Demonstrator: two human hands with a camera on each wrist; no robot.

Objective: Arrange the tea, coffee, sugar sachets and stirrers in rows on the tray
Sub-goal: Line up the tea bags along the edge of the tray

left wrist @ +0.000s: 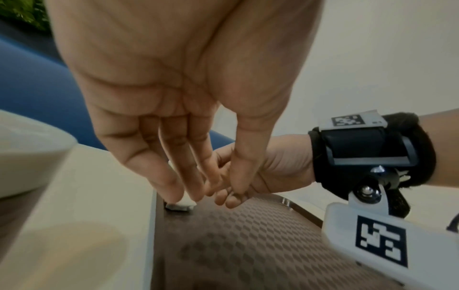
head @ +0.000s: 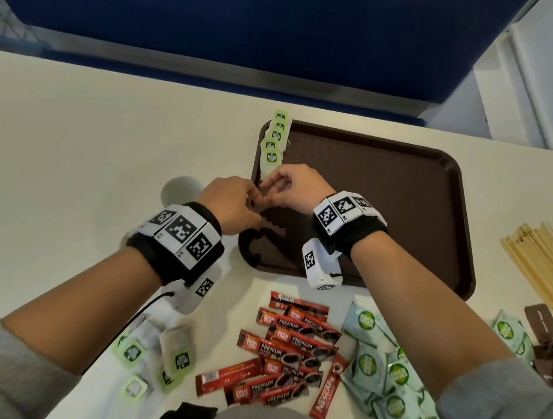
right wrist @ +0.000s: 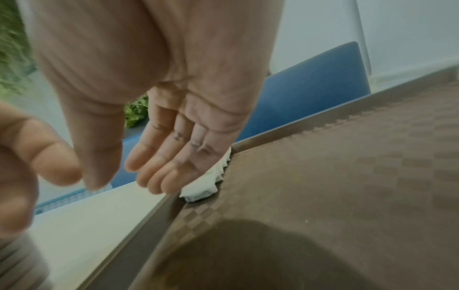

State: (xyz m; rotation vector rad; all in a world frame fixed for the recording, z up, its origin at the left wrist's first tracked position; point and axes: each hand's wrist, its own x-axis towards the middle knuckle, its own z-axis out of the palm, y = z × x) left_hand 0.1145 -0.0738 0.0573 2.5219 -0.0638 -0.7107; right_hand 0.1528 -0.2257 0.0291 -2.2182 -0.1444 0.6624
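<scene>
Nearest the person, loose tea bags, coffee sachets and sugar sachets lay unsorted on the table, so the tea row was judged the step in hand. At the tray's left edge, the left hand and right hand together pinched the nearest tea bag; next seemingly came letting it go and fetching another. That overlapping row ran lengthwise away along the rim, tags at the far ends
</scene>
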